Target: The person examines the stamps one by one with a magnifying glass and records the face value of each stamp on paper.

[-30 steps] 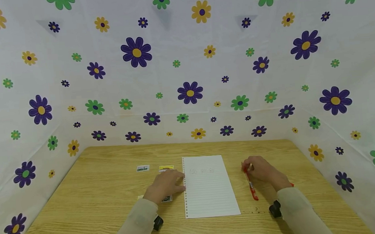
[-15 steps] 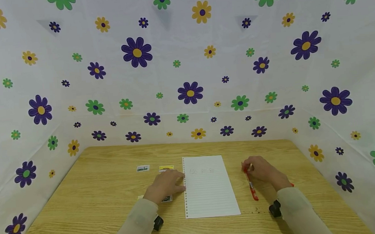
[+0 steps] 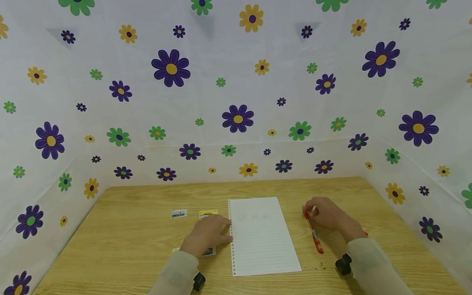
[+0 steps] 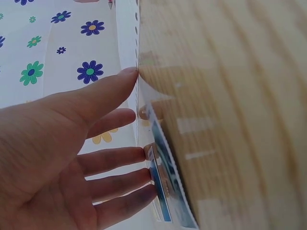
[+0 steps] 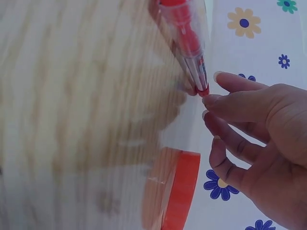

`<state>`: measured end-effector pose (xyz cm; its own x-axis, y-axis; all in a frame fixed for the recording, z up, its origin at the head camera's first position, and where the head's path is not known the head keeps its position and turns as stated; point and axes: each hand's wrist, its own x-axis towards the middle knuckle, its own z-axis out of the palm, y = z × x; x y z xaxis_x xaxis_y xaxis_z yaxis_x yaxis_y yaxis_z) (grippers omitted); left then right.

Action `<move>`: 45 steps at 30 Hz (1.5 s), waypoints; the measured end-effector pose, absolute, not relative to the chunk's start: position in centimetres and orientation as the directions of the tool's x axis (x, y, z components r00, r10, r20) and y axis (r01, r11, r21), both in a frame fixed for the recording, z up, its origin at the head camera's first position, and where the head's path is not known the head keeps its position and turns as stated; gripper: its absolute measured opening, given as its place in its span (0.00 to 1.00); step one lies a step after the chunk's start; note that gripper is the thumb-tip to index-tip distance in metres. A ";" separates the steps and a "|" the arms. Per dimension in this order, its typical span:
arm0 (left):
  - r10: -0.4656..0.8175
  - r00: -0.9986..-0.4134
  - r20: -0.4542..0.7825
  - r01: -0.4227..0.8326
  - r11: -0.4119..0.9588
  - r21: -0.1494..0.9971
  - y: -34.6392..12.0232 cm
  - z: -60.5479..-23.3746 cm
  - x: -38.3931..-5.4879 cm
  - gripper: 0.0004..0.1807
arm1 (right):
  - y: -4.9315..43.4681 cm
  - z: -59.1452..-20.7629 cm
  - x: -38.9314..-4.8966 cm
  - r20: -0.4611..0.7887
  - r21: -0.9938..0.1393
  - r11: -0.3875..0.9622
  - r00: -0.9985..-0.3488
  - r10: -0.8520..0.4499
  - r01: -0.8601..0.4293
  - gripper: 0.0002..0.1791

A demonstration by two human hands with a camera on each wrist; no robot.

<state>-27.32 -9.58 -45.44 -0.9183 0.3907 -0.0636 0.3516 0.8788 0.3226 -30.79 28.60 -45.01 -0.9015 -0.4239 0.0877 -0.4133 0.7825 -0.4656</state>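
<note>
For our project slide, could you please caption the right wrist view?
Right hand at one end of a red pen, another red object nearby on the wooden table.

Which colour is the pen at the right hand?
The pen is mostly red, best seen in the right wrist view.

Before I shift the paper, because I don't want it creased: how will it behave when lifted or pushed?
The paper looks thin and flat, so it should be light and may droop if lifted by one edge. Its row of holes might tear under a tug. The table looks glossy, so a push could slide it.
</note>
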 end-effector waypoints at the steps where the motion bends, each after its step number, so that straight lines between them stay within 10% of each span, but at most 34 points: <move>1: 0.392 -0.918 -0.062 0.355 0.880 0.316 -9.6 -45.4 -27.3 0.27 | 28.6 -45.1 -30.8 0.089 -0.472 0.784 -0.906 -0.413 -0.404 0.14; 45: 0.339 -0.941 0.008 0.321 0.885 0.337 -15.0 -44.8 -27.2 0.25 | 30.9 -42.9 -28.6 0.098 -0.479 0.818 -0.946 -0.310 -0.318 0.09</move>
<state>-27.21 -14.99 -44.84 -0.9409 0.3387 0.0080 0.3215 0.8851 0.3366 -28.63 30.91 -42.92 -0.9456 -0.3102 0.0980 -0.3181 0.8184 -0.4785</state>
